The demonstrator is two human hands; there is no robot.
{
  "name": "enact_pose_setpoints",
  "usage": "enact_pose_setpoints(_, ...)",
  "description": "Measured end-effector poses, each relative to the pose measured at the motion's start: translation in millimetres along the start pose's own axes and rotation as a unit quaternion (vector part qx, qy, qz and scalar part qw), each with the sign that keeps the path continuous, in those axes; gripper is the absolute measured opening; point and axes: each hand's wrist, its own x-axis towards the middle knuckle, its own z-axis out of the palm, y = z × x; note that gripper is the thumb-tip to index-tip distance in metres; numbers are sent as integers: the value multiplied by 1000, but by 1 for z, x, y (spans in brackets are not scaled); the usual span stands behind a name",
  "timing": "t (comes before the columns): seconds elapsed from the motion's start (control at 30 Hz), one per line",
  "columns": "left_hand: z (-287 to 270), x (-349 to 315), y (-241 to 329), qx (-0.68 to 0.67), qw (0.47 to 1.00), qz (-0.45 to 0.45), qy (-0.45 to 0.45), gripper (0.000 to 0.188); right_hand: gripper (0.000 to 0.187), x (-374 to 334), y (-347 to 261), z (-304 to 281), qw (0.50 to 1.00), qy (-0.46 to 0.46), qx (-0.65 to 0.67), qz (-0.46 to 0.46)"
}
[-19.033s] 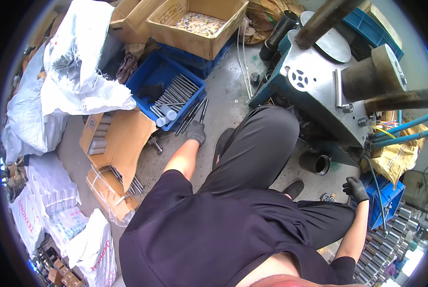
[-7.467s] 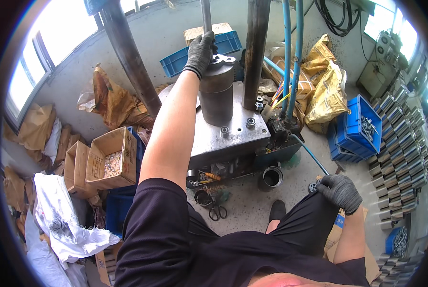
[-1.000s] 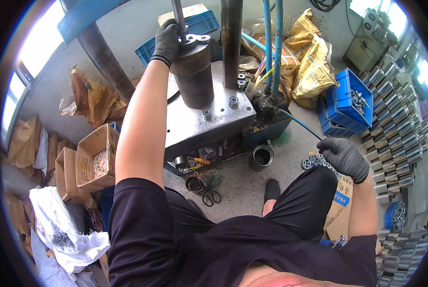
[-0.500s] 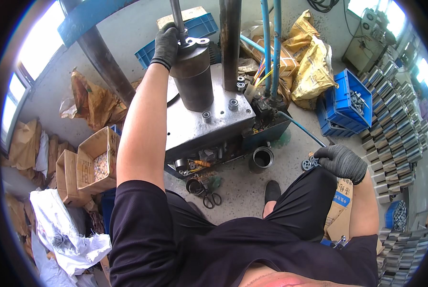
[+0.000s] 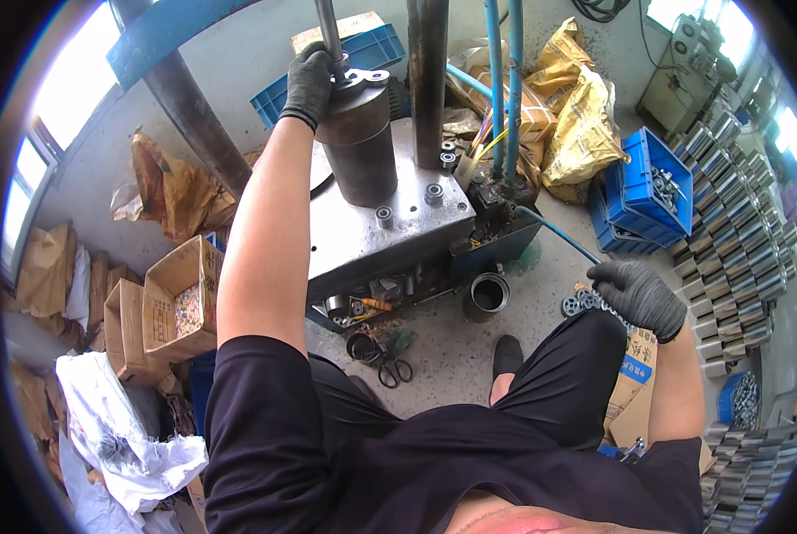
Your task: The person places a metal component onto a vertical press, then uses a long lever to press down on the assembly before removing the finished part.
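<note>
My left hand, in a dark grey glove, curls round the near side of a metal part with round eyes. That part lies on top of a dark steel cylinder, right under a vertical press rod; my fingertips are partly hidden. The cylinder stands on a steel press table. My gloved right hand is closed over the end of a blue lever, above my right knee. Below its fingers are several metal parts with round holes, partly covered by the glove.
Small ring-shaped parts stand on the press table. A metal pot and scissors are on the floor. Cardboard boxes are at left; blue crates and stacked metal cylinders are at right.
My right hand has shifted slightly up and now covers the lever's end. More of the holed metal parts show beneath it. My left hand has stayed in place.
</note>
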Motion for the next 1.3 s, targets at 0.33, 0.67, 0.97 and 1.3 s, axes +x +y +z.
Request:
enact_pose_setpoints(0.33, -1, 2, -1, 17, 1000, -2, -1, 32, 33, -2, 1, 4, 999, 32, 22, 5)
enact_pose_setpoints(0.67, -3, 7, -6, 40, 999, 9, 4, 34, 25, 5, -4, -4, 998, 65, 21, -12)
enact_pose_setpoints(0.97, 0, 3, -4, 15, 1000, 9, 1, 34, 28, 48, -16, -23, 980, 192, 10, -59)
enact_pose_setpoints(1.3, 0, 9, -11, 48, 999, 10, 22, 37, 28, 13, -16, -13, 963, -195, -183, -31)
